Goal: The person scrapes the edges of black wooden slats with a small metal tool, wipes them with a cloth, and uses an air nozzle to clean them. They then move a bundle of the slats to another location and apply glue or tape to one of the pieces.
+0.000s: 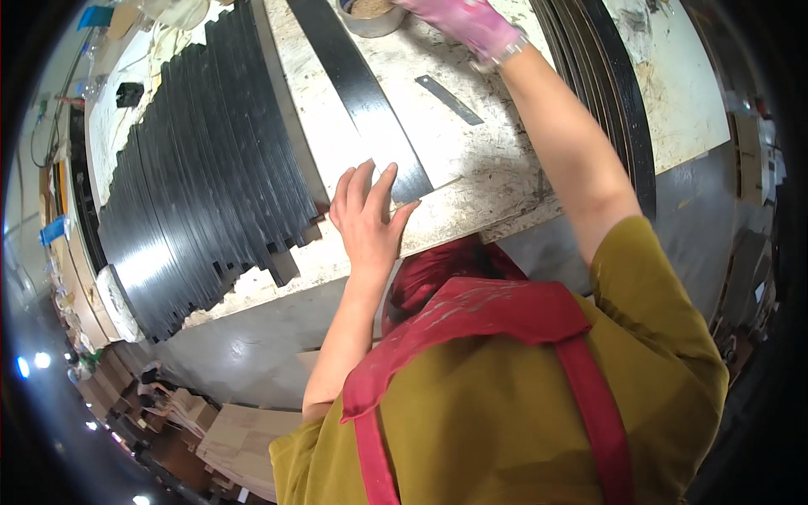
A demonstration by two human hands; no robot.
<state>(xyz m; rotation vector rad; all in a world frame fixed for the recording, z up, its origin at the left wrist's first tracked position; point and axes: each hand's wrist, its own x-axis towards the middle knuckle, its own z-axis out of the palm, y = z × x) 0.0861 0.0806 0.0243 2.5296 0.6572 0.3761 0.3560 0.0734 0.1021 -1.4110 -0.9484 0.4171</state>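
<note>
A long, flat black strip [362, 93] lies on the worn white tabletop in front of me, running away toward the far edge of the view. My bare left hand [368, 215] is at the strip's near end, fingers spread, fingertips over its left side. My right hand [471, 25] wears a pink glove and reaches far forward, blurred by motion. Its fingers run past the top edge, beside a grey roll of tape [374, 23], so any grip is hidden. A short metal ruler [449, 100] lies between the strip and my right forearm.
Many black strips [202, 160] lie packed side by side at the left of the table [497, 189]. More long dark strips [602, 93] stand along the right, by a white board [673, 84]. Flattened cardboard [252, 442] lies low at the left.
</note>
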